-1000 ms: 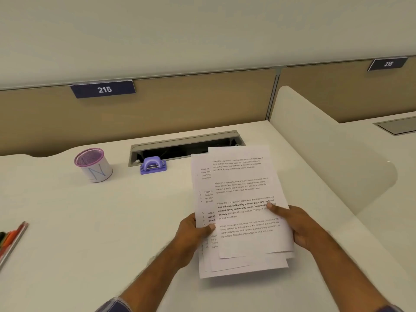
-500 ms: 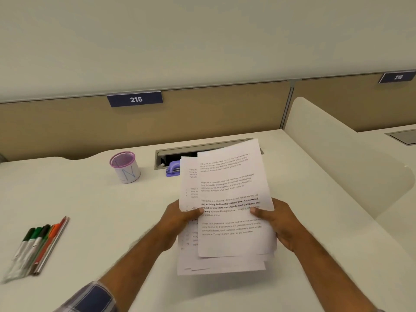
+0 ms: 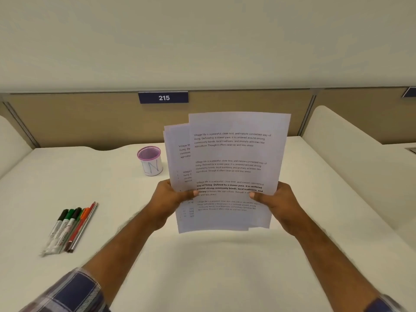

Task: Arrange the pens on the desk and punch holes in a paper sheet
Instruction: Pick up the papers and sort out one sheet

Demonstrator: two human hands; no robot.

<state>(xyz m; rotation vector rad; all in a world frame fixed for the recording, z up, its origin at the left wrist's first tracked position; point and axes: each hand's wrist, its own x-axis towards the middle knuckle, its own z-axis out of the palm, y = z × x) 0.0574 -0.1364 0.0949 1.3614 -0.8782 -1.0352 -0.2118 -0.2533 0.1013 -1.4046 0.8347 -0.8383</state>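
Observation:
A stack of printed paper sheets (image 3: 227, 167) stands nearly upright above the white desk (image 3: 202, 266), fanned unevenly. My left hand (image 3: 167, 201) grips its left edge with the thumb on the front. My right hand (image 3: 275, 204) grips the right edge the same way. Several markers and pens (image 3: 69, 228) lie side by side on the desk at the left. A purple mesh pen cup (image 3: 150, 160) with a white label stands behind the sheets' left edge. The purple hole punch is hidden behind the paper.
A tan partition with a blue plate reading 215 (image 3: 163, 97) closes the desk's far side. A rounded white divider (image 3: 351, 158) rises on the right, and another one (image 3: 11, 143) on the left.
Both hands have lifted the sheets off the desk and tilted them upright. The view has swung left, bringing the pens further in and hiding the hole punch and cable slot behind the paper.

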